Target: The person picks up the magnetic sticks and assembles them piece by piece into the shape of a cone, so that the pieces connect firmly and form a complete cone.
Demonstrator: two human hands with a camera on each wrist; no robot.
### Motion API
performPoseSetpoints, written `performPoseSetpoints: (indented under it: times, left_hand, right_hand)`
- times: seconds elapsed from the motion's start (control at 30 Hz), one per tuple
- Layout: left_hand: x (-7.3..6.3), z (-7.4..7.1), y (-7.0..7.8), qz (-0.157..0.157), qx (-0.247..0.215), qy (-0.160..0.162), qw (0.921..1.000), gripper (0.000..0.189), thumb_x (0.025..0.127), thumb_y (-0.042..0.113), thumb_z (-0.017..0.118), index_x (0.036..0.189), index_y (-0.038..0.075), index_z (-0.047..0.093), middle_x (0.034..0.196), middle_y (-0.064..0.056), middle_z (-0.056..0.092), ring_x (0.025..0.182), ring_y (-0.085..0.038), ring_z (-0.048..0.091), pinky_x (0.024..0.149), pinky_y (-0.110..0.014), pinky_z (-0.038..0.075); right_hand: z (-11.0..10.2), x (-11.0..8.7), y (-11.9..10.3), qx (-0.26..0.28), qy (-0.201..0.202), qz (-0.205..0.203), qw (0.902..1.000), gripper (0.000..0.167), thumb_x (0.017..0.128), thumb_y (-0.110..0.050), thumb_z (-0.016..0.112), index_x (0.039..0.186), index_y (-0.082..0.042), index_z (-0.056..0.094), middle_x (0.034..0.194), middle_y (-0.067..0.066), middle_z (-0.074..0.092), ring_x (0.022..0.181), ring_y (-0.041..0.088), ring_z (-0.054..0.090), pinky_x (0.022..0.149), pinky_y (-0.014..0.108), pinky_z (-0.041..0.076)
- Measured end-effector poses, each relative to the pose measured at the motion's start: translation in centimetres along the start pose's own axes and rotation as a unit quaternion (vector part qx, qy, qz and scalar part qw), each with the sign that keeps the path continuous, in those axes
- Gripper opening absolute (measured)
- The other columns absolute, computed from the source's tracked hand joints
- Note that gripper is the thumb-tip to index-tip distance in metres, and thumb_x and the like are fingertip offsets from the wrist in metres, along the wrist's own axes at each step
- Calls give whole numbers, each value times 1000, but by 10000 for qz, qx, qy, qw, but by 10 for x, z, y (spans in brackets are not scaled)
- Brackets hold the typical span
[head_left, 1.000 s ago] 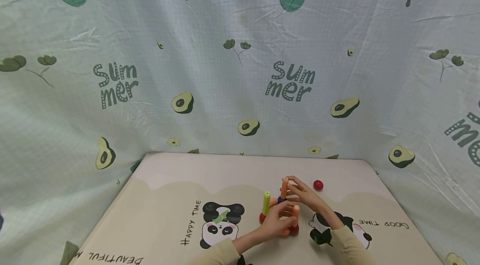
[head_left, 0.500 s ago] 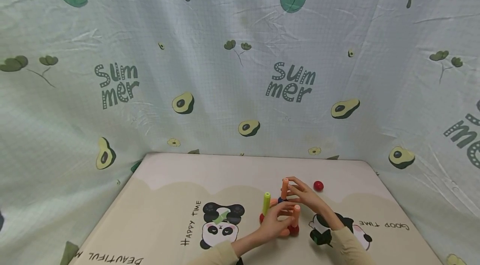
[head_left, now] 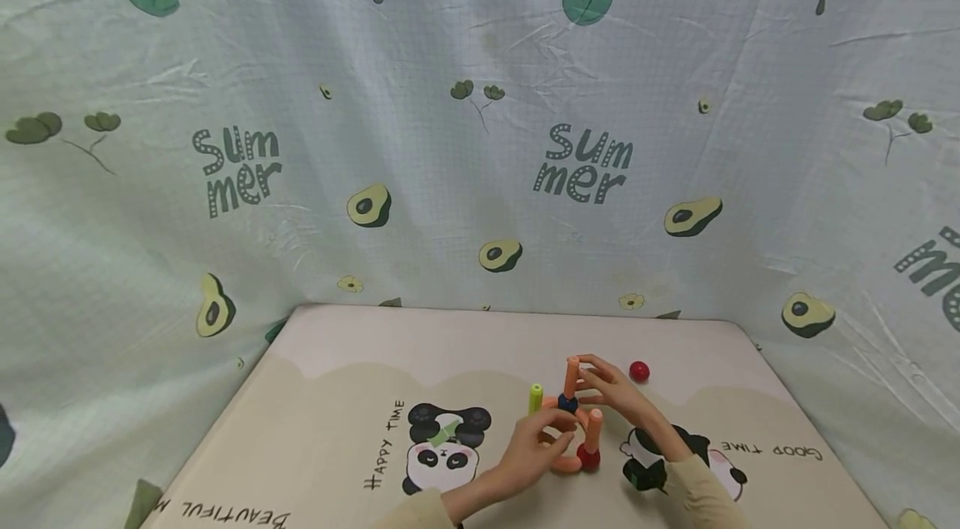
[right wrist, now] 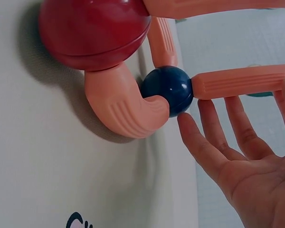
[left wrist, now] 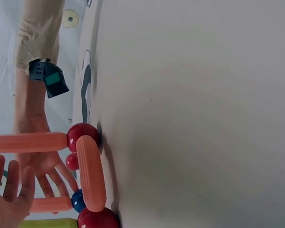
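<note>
On the table stands a frame of orange rods and coloured balls. My right hand [head_left: 615,391] holds the upright orange rod [head_left: 572,376] on the blue ball [head_left: 567,404] at the far corner; in the right wrist view its fingers lie along the rod, and the thumb is partly cut off. My left hand [head_left: 528,450], fingers loosely bent with nothing in them, hovers over the frame's near left side. A second upright orange rod [head_left: 593,431] rises from the near red ball [head_left: 588,457]. A curved orange piece [right wrist: 121,102] joins red ball to blue. Behind my left hand stands a yellow-green rod [head_left: 536,398].
A loose red ball [head_left: 639,371] lies on the table beyond my right hand. The tabletop [head_left: 337,396] has printed pandas and lettering. A patterned cloth [head_left: 420,137] hangs behind the table's far edge.
My left hand has drawn back to the left and towards me, away from the near upright rod, uncovering the near red ball and the blue ball. My right hand stays at its rod.
</note>
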State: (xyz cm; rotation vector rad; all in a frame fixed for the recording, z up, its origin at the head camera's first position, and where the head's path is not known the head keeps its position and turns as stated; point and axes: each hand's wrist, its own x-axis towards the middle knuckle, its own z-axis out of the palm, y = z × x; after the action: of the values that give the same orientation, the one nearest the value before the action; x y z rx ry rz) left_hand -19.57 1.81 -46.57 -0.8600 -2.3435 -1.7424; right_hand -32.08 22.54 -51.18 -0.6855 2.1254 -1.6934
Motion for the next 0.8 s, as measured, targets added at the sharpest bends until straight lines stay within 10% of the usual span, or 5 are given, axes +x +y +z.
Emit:
performPoseSetpoints:
  times: [0.4, 0.6, 0.8]
  left_hand:
    - [-4, -15, -15, 557, 125, 1081, 9925, 13, 81, -2, 58, 94, -3, 60, 84, -20, 64, 72, -19, 59, 59, -23, 49]
    - [-4, -21, -19, 232, 221, 1827, 9826, 14, 79, -4, 59, 93, -4, 54, 83, -18, 60, 75, -21, 58, 63, -29, 50]
    - [-1, -25, -23, -143, -31, 1744, 9846, 24, 82, 0, 58, 104, -1, 51, 101, -21, 56, 92, -36, 54, 75, -40, 49]
  right_hand:
    - [-4, -3, 0, -39, -47, -109, 9999, 46, 96, -26, 38, 133, 0, 27, 121, 30, 45, 107, 32, 54, 87, 49, 43]
    - [-7, -5, 2, -95, 29, -186, 9998, 47, 95, -25, 38, 132, 2, 29, 120, 31, 46, 107, 34, 55, 88, 50, 42]
    - [-10, -10, 3, -381, 404, -231, 9982, 44, 95, -26, 40, 128, 2, 37, 117, 28, 51, 102, 26, 59, 85, 47, 46]
